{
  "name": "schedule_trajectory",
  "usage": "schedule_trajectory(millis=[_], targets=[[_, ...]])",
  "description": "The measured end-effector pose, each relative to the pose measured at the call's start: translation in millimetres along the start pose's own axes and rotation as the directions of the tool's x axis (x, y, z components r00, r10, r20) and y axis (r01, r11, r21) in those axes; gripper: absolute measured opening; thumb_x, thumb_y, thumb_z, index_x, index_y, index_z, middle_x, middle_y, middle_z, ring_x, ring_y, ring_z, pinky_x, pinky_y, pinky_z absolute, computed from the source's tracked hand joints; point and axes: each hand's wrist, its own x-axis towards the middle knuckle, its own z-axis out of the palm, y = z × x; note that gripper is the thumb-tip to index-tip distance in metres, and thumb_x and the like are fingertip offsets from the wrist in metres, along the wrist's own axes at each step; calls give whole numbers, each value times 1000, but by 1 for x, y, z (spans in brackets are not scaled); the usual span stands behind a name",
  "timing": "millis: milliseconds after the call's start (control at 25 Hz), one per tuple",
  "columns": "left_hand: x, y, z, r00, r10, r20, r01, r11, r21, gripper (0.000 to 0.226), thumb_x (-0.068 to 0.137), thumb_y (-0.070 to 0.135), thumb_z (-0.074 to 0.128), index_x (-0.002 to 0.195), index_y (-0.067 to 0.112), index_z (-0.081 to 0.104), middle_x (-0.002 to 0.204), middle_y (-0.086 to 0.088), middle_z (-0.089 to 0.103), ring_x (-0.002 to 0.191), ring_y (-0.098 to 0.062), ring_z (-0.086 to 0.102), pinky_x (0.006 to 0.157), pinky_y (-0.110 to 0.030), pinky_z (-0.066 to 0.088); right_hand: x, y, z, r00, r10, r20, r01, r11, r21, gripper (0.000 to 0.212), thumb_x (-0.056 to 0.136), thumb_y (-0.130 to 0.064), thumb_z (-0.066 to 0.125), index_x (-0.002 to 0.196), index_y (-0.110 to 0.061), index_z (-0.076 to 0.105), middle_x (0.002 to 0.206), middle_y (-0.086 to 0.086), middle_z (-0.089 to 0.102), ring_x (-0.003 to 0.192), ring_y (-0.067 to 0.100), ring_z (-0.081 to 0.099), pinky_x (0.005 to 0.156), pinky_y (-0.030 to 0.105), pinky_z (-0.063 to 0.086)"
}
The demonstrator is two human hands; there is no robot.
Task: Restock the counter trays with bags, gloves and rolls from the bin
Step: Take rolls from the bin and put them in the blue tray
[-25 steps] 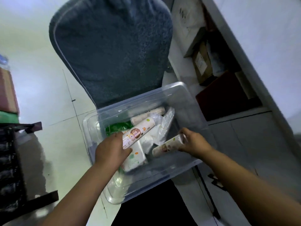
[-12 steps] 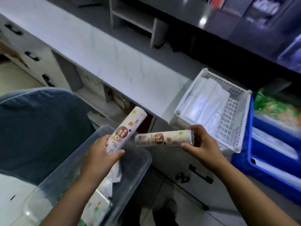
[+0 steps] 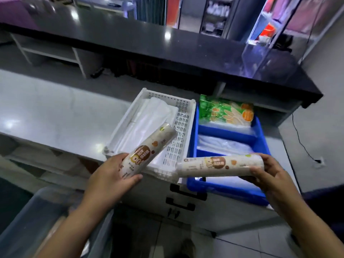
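My left hand [image 3: 109, 175] grips a cream-coloured wrapped roll [image 3: 149, 149] that tilts up to the right over the front of the white perforated tray [image 3: 183, 127]. My right hand [image 3: 270, 174] holds a second, matching roll [image 3: 219, 165] level above the near edge of the blue divided tray [image 3: 223, 189]. The white tray holds folded clear bags [image 3: 149, 120]. In the blue tray, a green and orange pack [image 3: 225, 110] fills the far compartment and clear plastic bags [image 3: 223, 146] the middle one. The clear bin [image 3: 37, 216] shows at lower left.
Both trays sit on a pale counter [image 3: 55, 112] above drawers with black handles [image 3: 180, 203]. A raised dark counter [image 3: 167, 47] runs behind, with a clear acrylic box [image 3: 264, 58] on it. A cable runs down the wall to a socket [image 3: 319, 162] at right.
Both hands lifted a roll each out of the bin and carried them up and right to the counter trays. The view swung from the bin to the counter.
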Motion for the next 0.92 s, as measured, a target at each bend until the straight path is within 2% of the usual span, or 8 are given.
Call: schedule_trajectory(millis=[120, 280, 360, 400, 480, 560, 800, 920], targets=[[11, 32, 26, 1000, -2, -6, 2, 1000, 16, 44, 60, 40, 79, 98, 37, 56, 84, 8, 63, 75, -17, 60, 64, -35, 49, 19, 5, -57, 996, 50, -76, -47, 998, 40, 24, 73, -19, 62, 90, -34, 66, 98, 2, 74, 90, 20, 71, 67, 27, 59], [26, 75, 71, 999, -40, -36, 40, 999, 4, 45, 62, 41, 79, 101, 35, 57, 86, 8, 64, 76, -15, 60, 63, -32, 46, 48, 13, -97, 990, 136, 43, -125, 973, -195, 37, 63, -36, 74, 98, -36, 61, 100, -5, 71, 94, 13, 69, 68, 23, 59], [30, 87, 85, 998, -48, -47, 49, 999, 14, 44, 61, 41, 79, 99, 38, 55, 84, 10, 63, 73, -10, 58, 59, -28, 44, 56, 15, -102, 980, 174, 101, -128, 926, -355, 37, 67, -33, 76, 98, -37, 57, 100, -6, 69, 92, 7, 67, 66, 18, 57], [31, 91, 89, 997, -53, -53, 54, 998, 21, 44, 61, 41, 79, 97, 40, 54, 83, 11, 62, 72, -7, 57, 58, -25, 42, 61, 15, -104, 979, 160, 125, -73, 851, -521, 36, 70, -32, 77, 98, -38, 55, 101, -10, 66, 90, 4, 65, 66, 17, 55], [34, 97, 92, 995, -73, -70, 75, 997, 29, 44, 60, 40, 79, 95, 42, 53, 83, 12, 62, 72, -4, 56, 57, -22, 40, 73, 12, -112, 974, 87, 210, 141, 493, -859, 40, 70, -40, 75, 104, -38, 52, 103, -16, 57, 90, 2, 55, 69, 16, 48], [36, 101, 93, 992, -88, -87, 91, 995, 28, 43, 61, 39, 79, 95, 42, 53, 82, 12, 62, 72, -4, 57, 58, -25, 43, 81, 13, -118, 941, 18, 337, 322, 243, -915, 49, 68, -47, 73, 111, -32, 54, 105, -13, 53, 94, 4, 45, 74, 18, 40], [47, 108, 90, 991, -74, -109, 79, 996, 48, 42, 62, 42, 77, 97, 39, 53, 80, 11, 63, 68, -8, 59, 58, -33, 49, 88, 20, -114, 928, 82, 363, 355, 105, -929, 43, 76, -46, 66, 113, -29, 51, 113, -9, 51, 99, 8, 44, 81, 20, 40], [54, 108, 85, 992, -69, -105, 73, 997, 38, 42, 63, 44, 77, 97, 39, 54, 80, 12, 62, 67, -7, 59, 56, -29, 47, 86, 19, -88, 900, -18, 436, 436, 88, -896, 38, 81, -42, 62, 115, -27, 56, 112, -5, 57, 101, 17, 51, 84, 29, 43]])
